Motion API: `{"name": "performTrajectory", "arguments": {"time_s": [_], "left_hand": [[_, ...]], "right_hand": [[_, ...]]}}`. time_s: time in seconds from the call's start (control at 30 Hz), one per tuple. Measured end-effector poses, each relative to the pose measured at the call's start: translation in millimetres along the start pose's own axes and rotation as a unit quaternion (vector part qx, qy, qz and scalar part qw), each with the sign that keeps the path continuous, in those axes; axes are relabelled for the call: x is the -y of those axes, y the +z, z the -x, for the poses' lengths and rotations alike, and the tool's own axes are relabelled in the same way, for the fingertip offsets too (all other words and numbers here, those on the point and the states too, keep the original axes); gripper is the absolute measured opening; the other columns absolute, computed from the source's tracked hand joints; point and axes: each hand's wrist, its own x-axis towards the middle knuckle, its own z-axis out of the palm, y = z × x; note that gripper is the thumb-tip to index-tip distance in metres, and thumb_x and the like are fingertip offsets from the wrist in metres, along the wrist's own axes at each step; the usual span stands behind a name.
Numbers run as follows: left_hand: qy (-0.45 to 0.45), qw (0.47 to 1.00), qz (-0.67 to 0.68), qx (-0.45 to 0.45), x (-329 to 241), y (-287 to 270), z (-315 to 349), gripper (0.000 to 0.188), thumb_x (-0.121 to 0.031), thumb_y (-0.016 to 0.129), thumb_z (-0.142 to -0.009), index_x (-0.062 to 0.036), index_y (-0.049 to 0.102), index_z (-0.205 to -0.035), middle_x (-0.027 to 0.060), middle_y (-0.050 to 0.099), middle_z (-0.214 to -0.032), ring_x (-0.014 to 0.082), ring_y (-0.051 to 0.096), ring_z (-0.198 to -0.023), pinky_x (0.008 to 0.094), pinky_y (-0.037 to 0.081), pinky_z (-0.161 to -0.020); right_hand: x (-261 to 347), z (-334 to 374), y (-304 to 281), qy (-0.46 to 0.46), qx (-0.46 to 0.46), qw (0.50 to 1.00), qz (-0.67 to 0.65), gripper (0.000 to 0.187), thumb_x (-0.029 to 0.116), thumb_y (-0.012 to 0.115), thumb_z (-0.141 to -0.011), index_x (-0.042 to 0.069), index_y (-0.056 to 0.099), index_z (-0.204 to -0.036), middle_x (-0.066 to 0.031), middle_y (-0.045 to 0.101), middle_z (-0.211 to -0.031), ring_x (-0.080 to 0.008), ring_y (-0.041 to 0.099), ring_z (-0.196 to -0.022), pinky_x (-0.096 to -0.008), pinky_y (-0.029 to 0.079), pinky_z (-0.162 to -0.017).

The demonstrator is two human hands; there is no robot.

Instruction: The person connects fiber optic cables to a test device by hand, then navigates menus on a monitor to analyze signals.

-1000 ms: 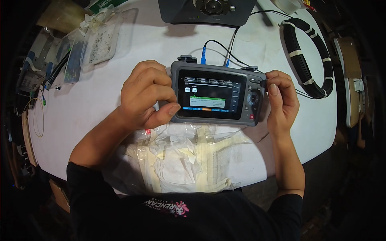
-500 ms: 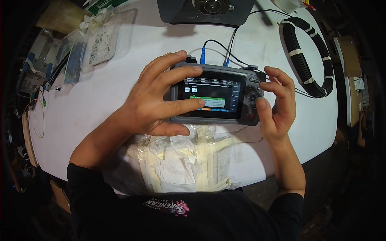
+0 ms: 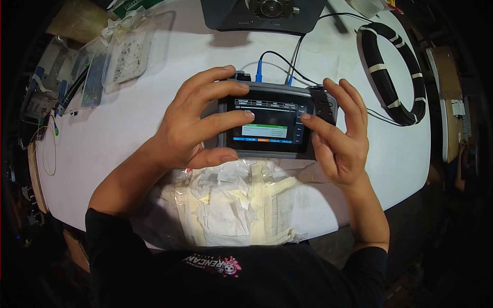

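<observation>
In front of me lies a grey handheld fibre tester (image 3: 277, 152) with a lit screen, two blue-booted cable plugs (image 3: 259, 70) rising from its top edge. My left hand (image 3: 192, 120) spans its left end with fingers spread. The left index fingertip is over the screen, another fingertip is by the upper bezel, and the thumb lies near the lower left edge. At the right end, my right hand (image 3: 345, 141) has its fingers apart. Its index fingertip meets the screen's right column of labels. The right thumb is by the lower right corner, and this hand covers most of the buttons.
A taped, clear-wrapped pad (image 3: 226, 215) lies between the tester and my body. Beyond the tester stands a black machine (image 3: 259, 23). A black cable coil (image 3: 377, 66) lies at the right; a clear plastic tray (image 3: 138, 64) with scraps is at the far left.
My right hand has shifted left, its index finger going from the button area onto the screen's right side. My left index finger has moved up and slightly left across the screen.
</observation>
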Motion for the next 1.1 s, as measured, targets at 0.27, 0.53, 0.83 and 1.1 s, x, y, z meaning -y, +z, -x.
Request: {"name": "performTrajectory", "arguments": {"time_s": [0.27, 0.53, 0.83, 1.1], "left_hand": [[0.002, 1.0, 0.02, -0.021, 0.3, 1.3, -0.1, 0.048, -0.05, 0.067, -0.096, -0.0092, 0.071, -0.122, 0.0207, 0.062, -0.132, 0.0455, 0.054, -0.132, 0.0537, 0.046, -0.109], [-0.002, 0.999, 0.022, -0.027, 3.9, 2.2, 0.9, 0.045, -0.045, 0.069, -0.095, -0.0077, 0.071, -0.12, 0.0212, 0.063, -0.132, 0.0449, 0.055, -0.132, 0.0527, 0.046, -0.108], [-0.007, 0.999, 0.018, -0.031, 4.2, 0.3, 0.6, 0.04, -0.041, 0.072, -0.092, -0.0073, 0.074, -0.114, 0.0188, 0.065, -0.129, 0.0429, 0.058, -0.129, 0.0513, 0.049, -0.106], [-0.01, 0.999, 0.028, -0.022, 2.8, 3.2, 0.6, 0.043, -0.044, 0.069, -0.094, -0.0066, 0.073, -0.116, 0.021, 0.064, -0.13, 0.0452, 0.055, -0.131, 0.0537, 0.046, -0.108]], "right_hand": [[0.1, 2.7, -1.5, 0.001, -0.031, 0.999, -0.043, 0.021, 0.012, 0.069, -0.076, 0.005, 0.077, -0.094, -0.0266, 0.063, -0.135, -0.0483, 0.053, -0.132, -0.0534, 0.043, -0.11], [-0.8, 2.6, 1.1, 0.014, -0.036, 0.998, -0.054, 0.016, 0.014, 0.073, -0.079, 0.003, 0.074, -0.09, -0.0258, 0.064, -0.131, -0.0473, 0.055, -0.13, -0.0516, 0.045, -0.108], [3.7, -2.6, 0.1, -0.011, -0.008, 1.0, -0.002, 0.022, 0.011, 0.074, -0.072, 0.006, 0.078, -0.093, -0.0232, 0.064, -0.132, -0.0463, 0.055, -0.13, -0.052, 0.046, -0.108], [3.6, 0.3, 1.4, -0.003, -0.03, 0.999, -0.034, 0.021, 0.011, 0.074, -0.072, 0.005, 0.076, -0.092, -0.0227, 0.065, -0.129, -0.0465, 0.056, -0.128, -0.052, 0.047, -0.106]]}}
